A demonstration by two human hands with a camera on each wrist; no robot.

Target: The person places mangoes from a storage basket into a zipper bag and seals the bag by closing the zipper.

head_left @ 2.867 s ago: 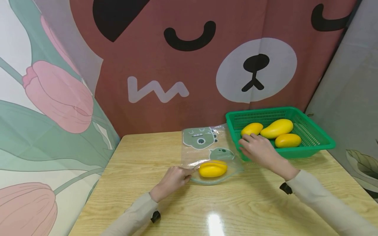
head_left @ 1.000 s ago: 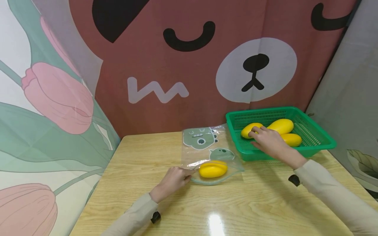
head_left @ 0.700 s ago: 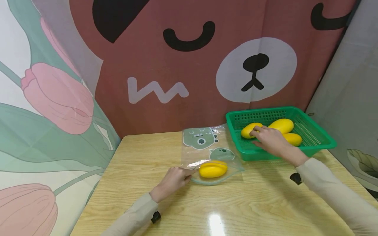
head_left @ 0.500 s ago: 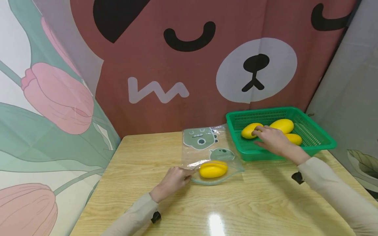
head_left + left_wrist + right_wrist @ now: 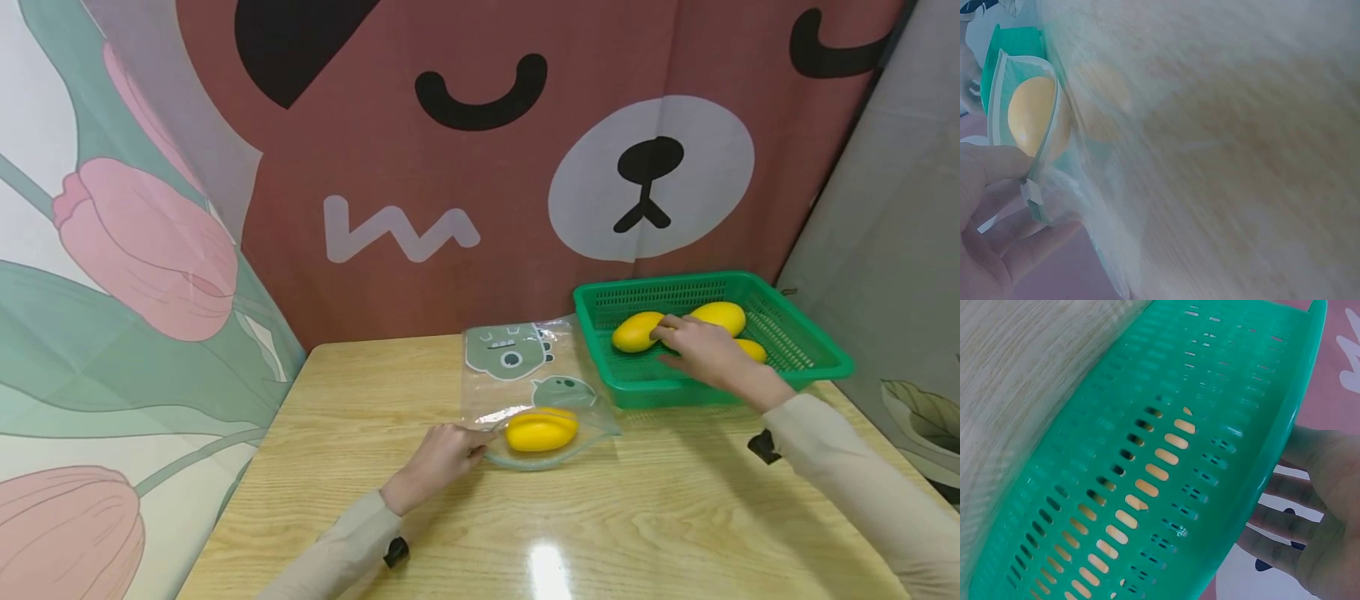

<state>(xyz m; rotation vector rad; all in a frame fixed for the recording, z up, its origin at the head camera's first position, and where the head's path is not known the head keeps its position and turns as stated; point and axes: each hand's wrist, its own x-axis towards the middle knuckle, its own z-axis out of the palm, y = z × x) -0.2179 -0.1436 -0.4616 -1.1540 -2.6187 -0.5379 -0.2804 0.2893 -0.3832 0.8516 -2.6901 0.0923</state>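
In the head view my left hand [image 5: 438, 462] pinches the mouth edge of a clear zip bag [image 5: 525, 392] printed with green cartoon figures. The left wrist view shows thumb and fingers on that edge beside its zip slider [image 5: 1032, 190]. Just inside the mouth lies a yellow mango [image 5: 542, 431]; a crease across it leaves unclear whether there is a second. My right hand [image 5: 705, 350] reaches over the green basket [image 5: 810, 354], fingers loosely extended among its mangoes. A left mango [image 5: 636, 332] shows well; the back mango [image 5: 722, 317] and front mango [image 5: 752, 349] are partly covered.
The basket stands at the back right of the wooden table [image 5: 360, 417], close beside the bag. Behind the table hangs a bear-print cloth [image 5: 450, 275]. In the right wrist view, the slotted basket wall blocks sight of the fruit.
My right hand has shifted rightward over the basket, away from the left mango and across the back and front ones. The left hand and bag stay as they were.
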